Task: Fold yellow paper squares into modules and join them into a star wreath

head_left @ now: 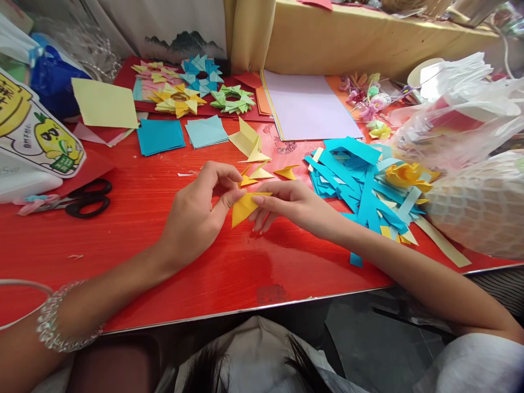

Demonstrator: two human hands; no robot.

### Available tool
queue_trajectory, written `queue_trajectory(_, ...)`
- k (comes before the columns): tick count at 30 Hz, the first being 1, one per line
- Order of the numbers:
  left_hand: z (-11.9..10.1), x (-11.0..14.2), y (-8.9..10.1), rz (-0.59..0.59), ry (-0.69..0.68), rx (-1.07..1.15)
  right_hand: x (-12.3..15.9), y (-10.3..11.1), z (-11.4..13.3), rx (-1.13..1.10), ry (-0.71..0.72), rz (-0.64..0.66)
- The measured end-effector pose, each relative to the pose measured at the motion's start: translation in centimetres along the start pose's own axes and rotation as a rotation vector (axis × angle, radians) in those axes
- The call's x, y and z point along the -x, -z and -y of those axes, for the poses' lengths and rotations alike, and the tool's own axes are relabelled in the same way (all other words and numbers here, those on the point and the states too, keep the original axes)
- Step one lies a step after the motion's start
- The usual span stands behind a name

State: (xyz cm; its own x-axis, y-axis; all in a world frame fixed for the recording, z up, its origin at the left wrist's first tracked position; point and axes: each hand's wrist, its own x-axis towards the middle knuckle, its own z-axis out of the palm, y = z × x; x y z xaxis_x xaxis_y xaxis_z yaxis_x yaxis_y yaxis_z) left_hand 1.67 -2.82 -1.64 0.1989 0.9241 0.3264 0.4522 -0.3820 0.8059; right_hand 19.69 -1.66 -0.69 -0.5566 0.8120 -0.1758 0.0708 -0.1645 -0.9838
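Between my two hands is a folded piece of yellow paper [244, 209], held just above the red table [139, 289]. My left hand [200, 213] pinches its upper left edge between thumb and index finger. On the other side, my right hand [286, 204] grips its right part, thumb in front and fingers behind. Just beyond my fingers lie several folded yellow paper pieces, one of them a pointed piece [286, 172]. Behind these stands a pale yellow folded sheet [246, 139].
Blue paper strips [360, 185] are heaped to the right, beside plastic bags [470, 125]. Scissors [88, 199] lie at left. Farther back are blue squares [161, 136], light blue squares [206, 132], a lilac paper stack [307, 103] and several folded paper rings, including a green one [241, 103].
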Motion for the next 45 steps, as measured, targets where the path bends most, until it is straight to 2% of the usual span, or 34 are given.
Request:
queue_trajectory(5, 0.2, -0.2, -0.1, 0.042, 0.104, 0.096, 0.0, 0.1, -0.4, -0.011, 0.010, -0.097)
queue_trajectory(9, 0.1, -0.3, 0.2, 0.097, 0.095, 0.086, -0.1, 0.2, -0.4, 0.077, 0.024, -0.047)
queue_trajectory(12, -0.2, -0.3, 0.3, 0.102, 0.073, 0.047, 0.0, 0.1, -0.6, 0.130, 0.084, -0.063)
queue_trajectory(16, -0.2, -0.5, 0.3, 0.105, 0.141, 0.121, 0.1, 0.0, -0.7, 0.159, 0.114, -0.110)
queue_trajectory(19, 0.1, -0.7, 0.4, 0.122, 0.188, 0.105, 0.1, 0.0, -0.6, 0.150, 0.096, -0.093)
queue_trajectory(23, 0.2, -0.8, 0.5, 0.135, 0.173, 0.030, 0.0, 0.3, -0.4, 0.186, 0.035, -0.007)
queue_trajectory(29, -0.4, -0.9, 0.6, 0.157, 0.215, 0.046, 0.0, 0.5, -0.6, 0.093, 0.094, -0.094)
queue_trajectory(34, -0.4, -0.9, 0.6, 0.156, 0.204, -0.030, -0.1, 0.4, -0.8, 0.078, 0.100, -0.048)
queue_trajectory(40, -0.2, -0.9, 0.6, 0.187, 0.200, 0.011, 0.0, 0.4, -0.4, 0.103, 0.081, -0.135)
queue_trajectory(45, -0.6, -1.1, 1.0, 0.153, 0.215, -0.019, -0.3, 0.9, -0.3, 0.108, 0.106, -0.094)
